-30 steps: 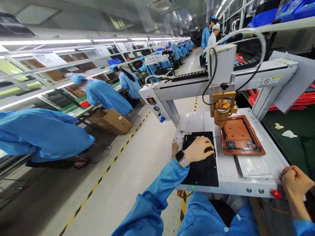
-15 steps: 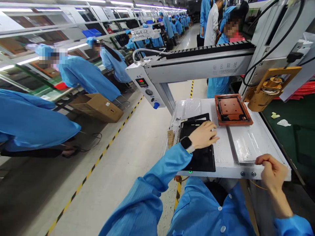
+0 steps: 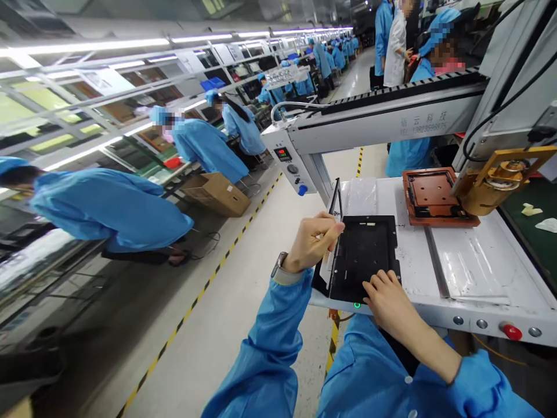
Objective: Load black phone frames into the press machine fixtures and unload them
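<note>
A flat black panel (image 3: 365, 249) lies on the left side of the white machine table (image 3: 413, 261). My left hand (image 3: 313, 241), with a watch on its wrist, is closed on a thin black frame (image 3: 338, 200) that stands tilted up along the panel's left edge. At the panel's near right corner rests my right hand (image 3: 387, 293), fingers bent over the edge; whether they grip it is hidden. Farther back on the table sits a red-brown fixture (image 3: 435, 194) with a black frame in it.
A brass-coloured machine head (image 3: 487, 191) hangs beside the fixture, under a white gantry arm (image 3: 391, 125). Clear film (image 3: 472, 264) covers part of the table. A red button (image 3: 511, 331) is on its front edge. People in blue work at benches on the left.
My left hand has moved left and raised the thin frame off the panel. My right hand has come leftward from the table's front edge to the panel. The view has turned left.
</note>
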`<action>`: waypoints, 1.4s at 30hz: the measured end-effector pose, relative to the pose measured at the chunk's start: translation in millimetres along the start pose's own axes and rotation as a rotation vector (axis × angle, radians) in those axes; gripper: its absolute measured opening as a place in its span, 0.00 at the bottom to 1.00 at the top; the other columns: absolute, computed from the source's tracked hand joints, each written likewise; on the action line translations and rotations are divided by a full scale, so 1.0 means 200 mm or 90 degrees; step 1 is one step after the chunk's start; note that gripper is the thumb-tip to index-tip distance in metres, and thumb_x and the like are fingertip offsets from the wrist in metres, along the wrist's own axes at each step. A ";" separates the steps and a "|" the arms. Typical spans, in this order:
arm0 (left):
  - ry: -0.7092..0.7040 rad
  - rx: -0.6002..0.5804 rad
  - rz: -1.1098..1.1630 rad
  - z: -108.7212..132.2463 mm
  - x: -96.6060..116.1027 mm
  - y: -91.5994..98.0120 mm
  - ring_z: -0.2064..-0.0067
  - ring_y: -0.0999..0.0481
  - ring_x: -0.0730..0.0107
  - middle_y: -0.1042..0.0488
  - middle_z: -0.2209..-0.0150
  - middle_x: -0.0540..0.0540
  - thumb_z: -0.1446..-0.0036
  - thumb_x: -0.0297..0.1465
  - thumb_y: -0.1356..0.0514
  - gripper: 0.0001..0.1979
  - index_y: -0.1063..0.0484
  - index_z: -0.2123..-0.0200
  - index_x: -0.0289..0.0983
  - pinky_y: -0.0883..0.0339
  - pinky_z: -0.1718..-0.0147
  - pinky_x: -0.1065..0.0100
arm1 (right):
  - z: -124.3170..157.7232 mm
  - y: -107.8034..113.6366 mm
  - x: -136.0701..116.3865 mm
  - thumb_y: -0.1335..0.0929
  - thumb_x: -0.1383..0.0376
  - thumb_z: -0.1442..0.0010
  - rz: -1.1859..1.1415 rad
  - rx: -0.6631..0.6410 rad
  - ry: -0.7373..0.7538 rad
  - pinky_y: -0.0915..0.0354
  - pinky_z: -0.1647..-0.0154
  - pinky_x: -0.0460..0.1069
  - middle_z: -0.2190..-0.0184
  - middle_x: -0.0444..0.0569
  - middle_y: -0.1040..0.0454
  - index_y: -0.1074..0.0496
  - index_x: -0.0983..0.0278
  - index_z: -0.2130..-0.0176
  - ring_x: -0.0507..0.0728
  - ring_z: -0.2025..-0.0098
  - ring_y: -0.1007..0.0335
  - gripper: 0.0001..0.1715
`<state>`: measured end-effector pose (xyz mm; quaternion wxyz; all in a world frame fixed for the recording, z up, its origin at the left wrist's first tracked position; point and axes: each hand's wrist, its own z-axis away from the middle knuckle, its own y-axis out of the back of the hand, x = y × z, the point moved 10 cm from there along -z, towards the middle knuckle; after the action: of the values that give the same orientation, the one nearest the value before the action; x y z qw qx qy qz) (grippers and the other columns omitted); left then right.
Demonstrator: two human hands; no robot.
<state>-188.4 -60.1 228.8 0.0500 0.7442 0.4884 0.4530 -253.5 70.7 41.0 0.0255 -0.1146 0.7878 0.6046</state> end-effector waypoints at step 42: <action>0.202 0.116 0.254 0.01 -0.20 -0.12 0.83 0.37 0.74 0.34 0.83 0.56 0.28 0.57 0.37 0.40 0.33 0.30 0.31 0.46 0.80 0.70 | 0.36 0.69 -0.16 0.35 0.65 0.19 -0.168 0.284 0.124 0.37 0.46 0.50 0.56 0.49 0.24 0.25 0.66 0.45 0.54 0.51 0.35 0.10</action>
<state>-207.1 -78.2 190.9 -0.1845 0.7470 0.3728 0.5186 -259.3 178.3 157.3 0.0531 -0.2656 0.8785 0.3936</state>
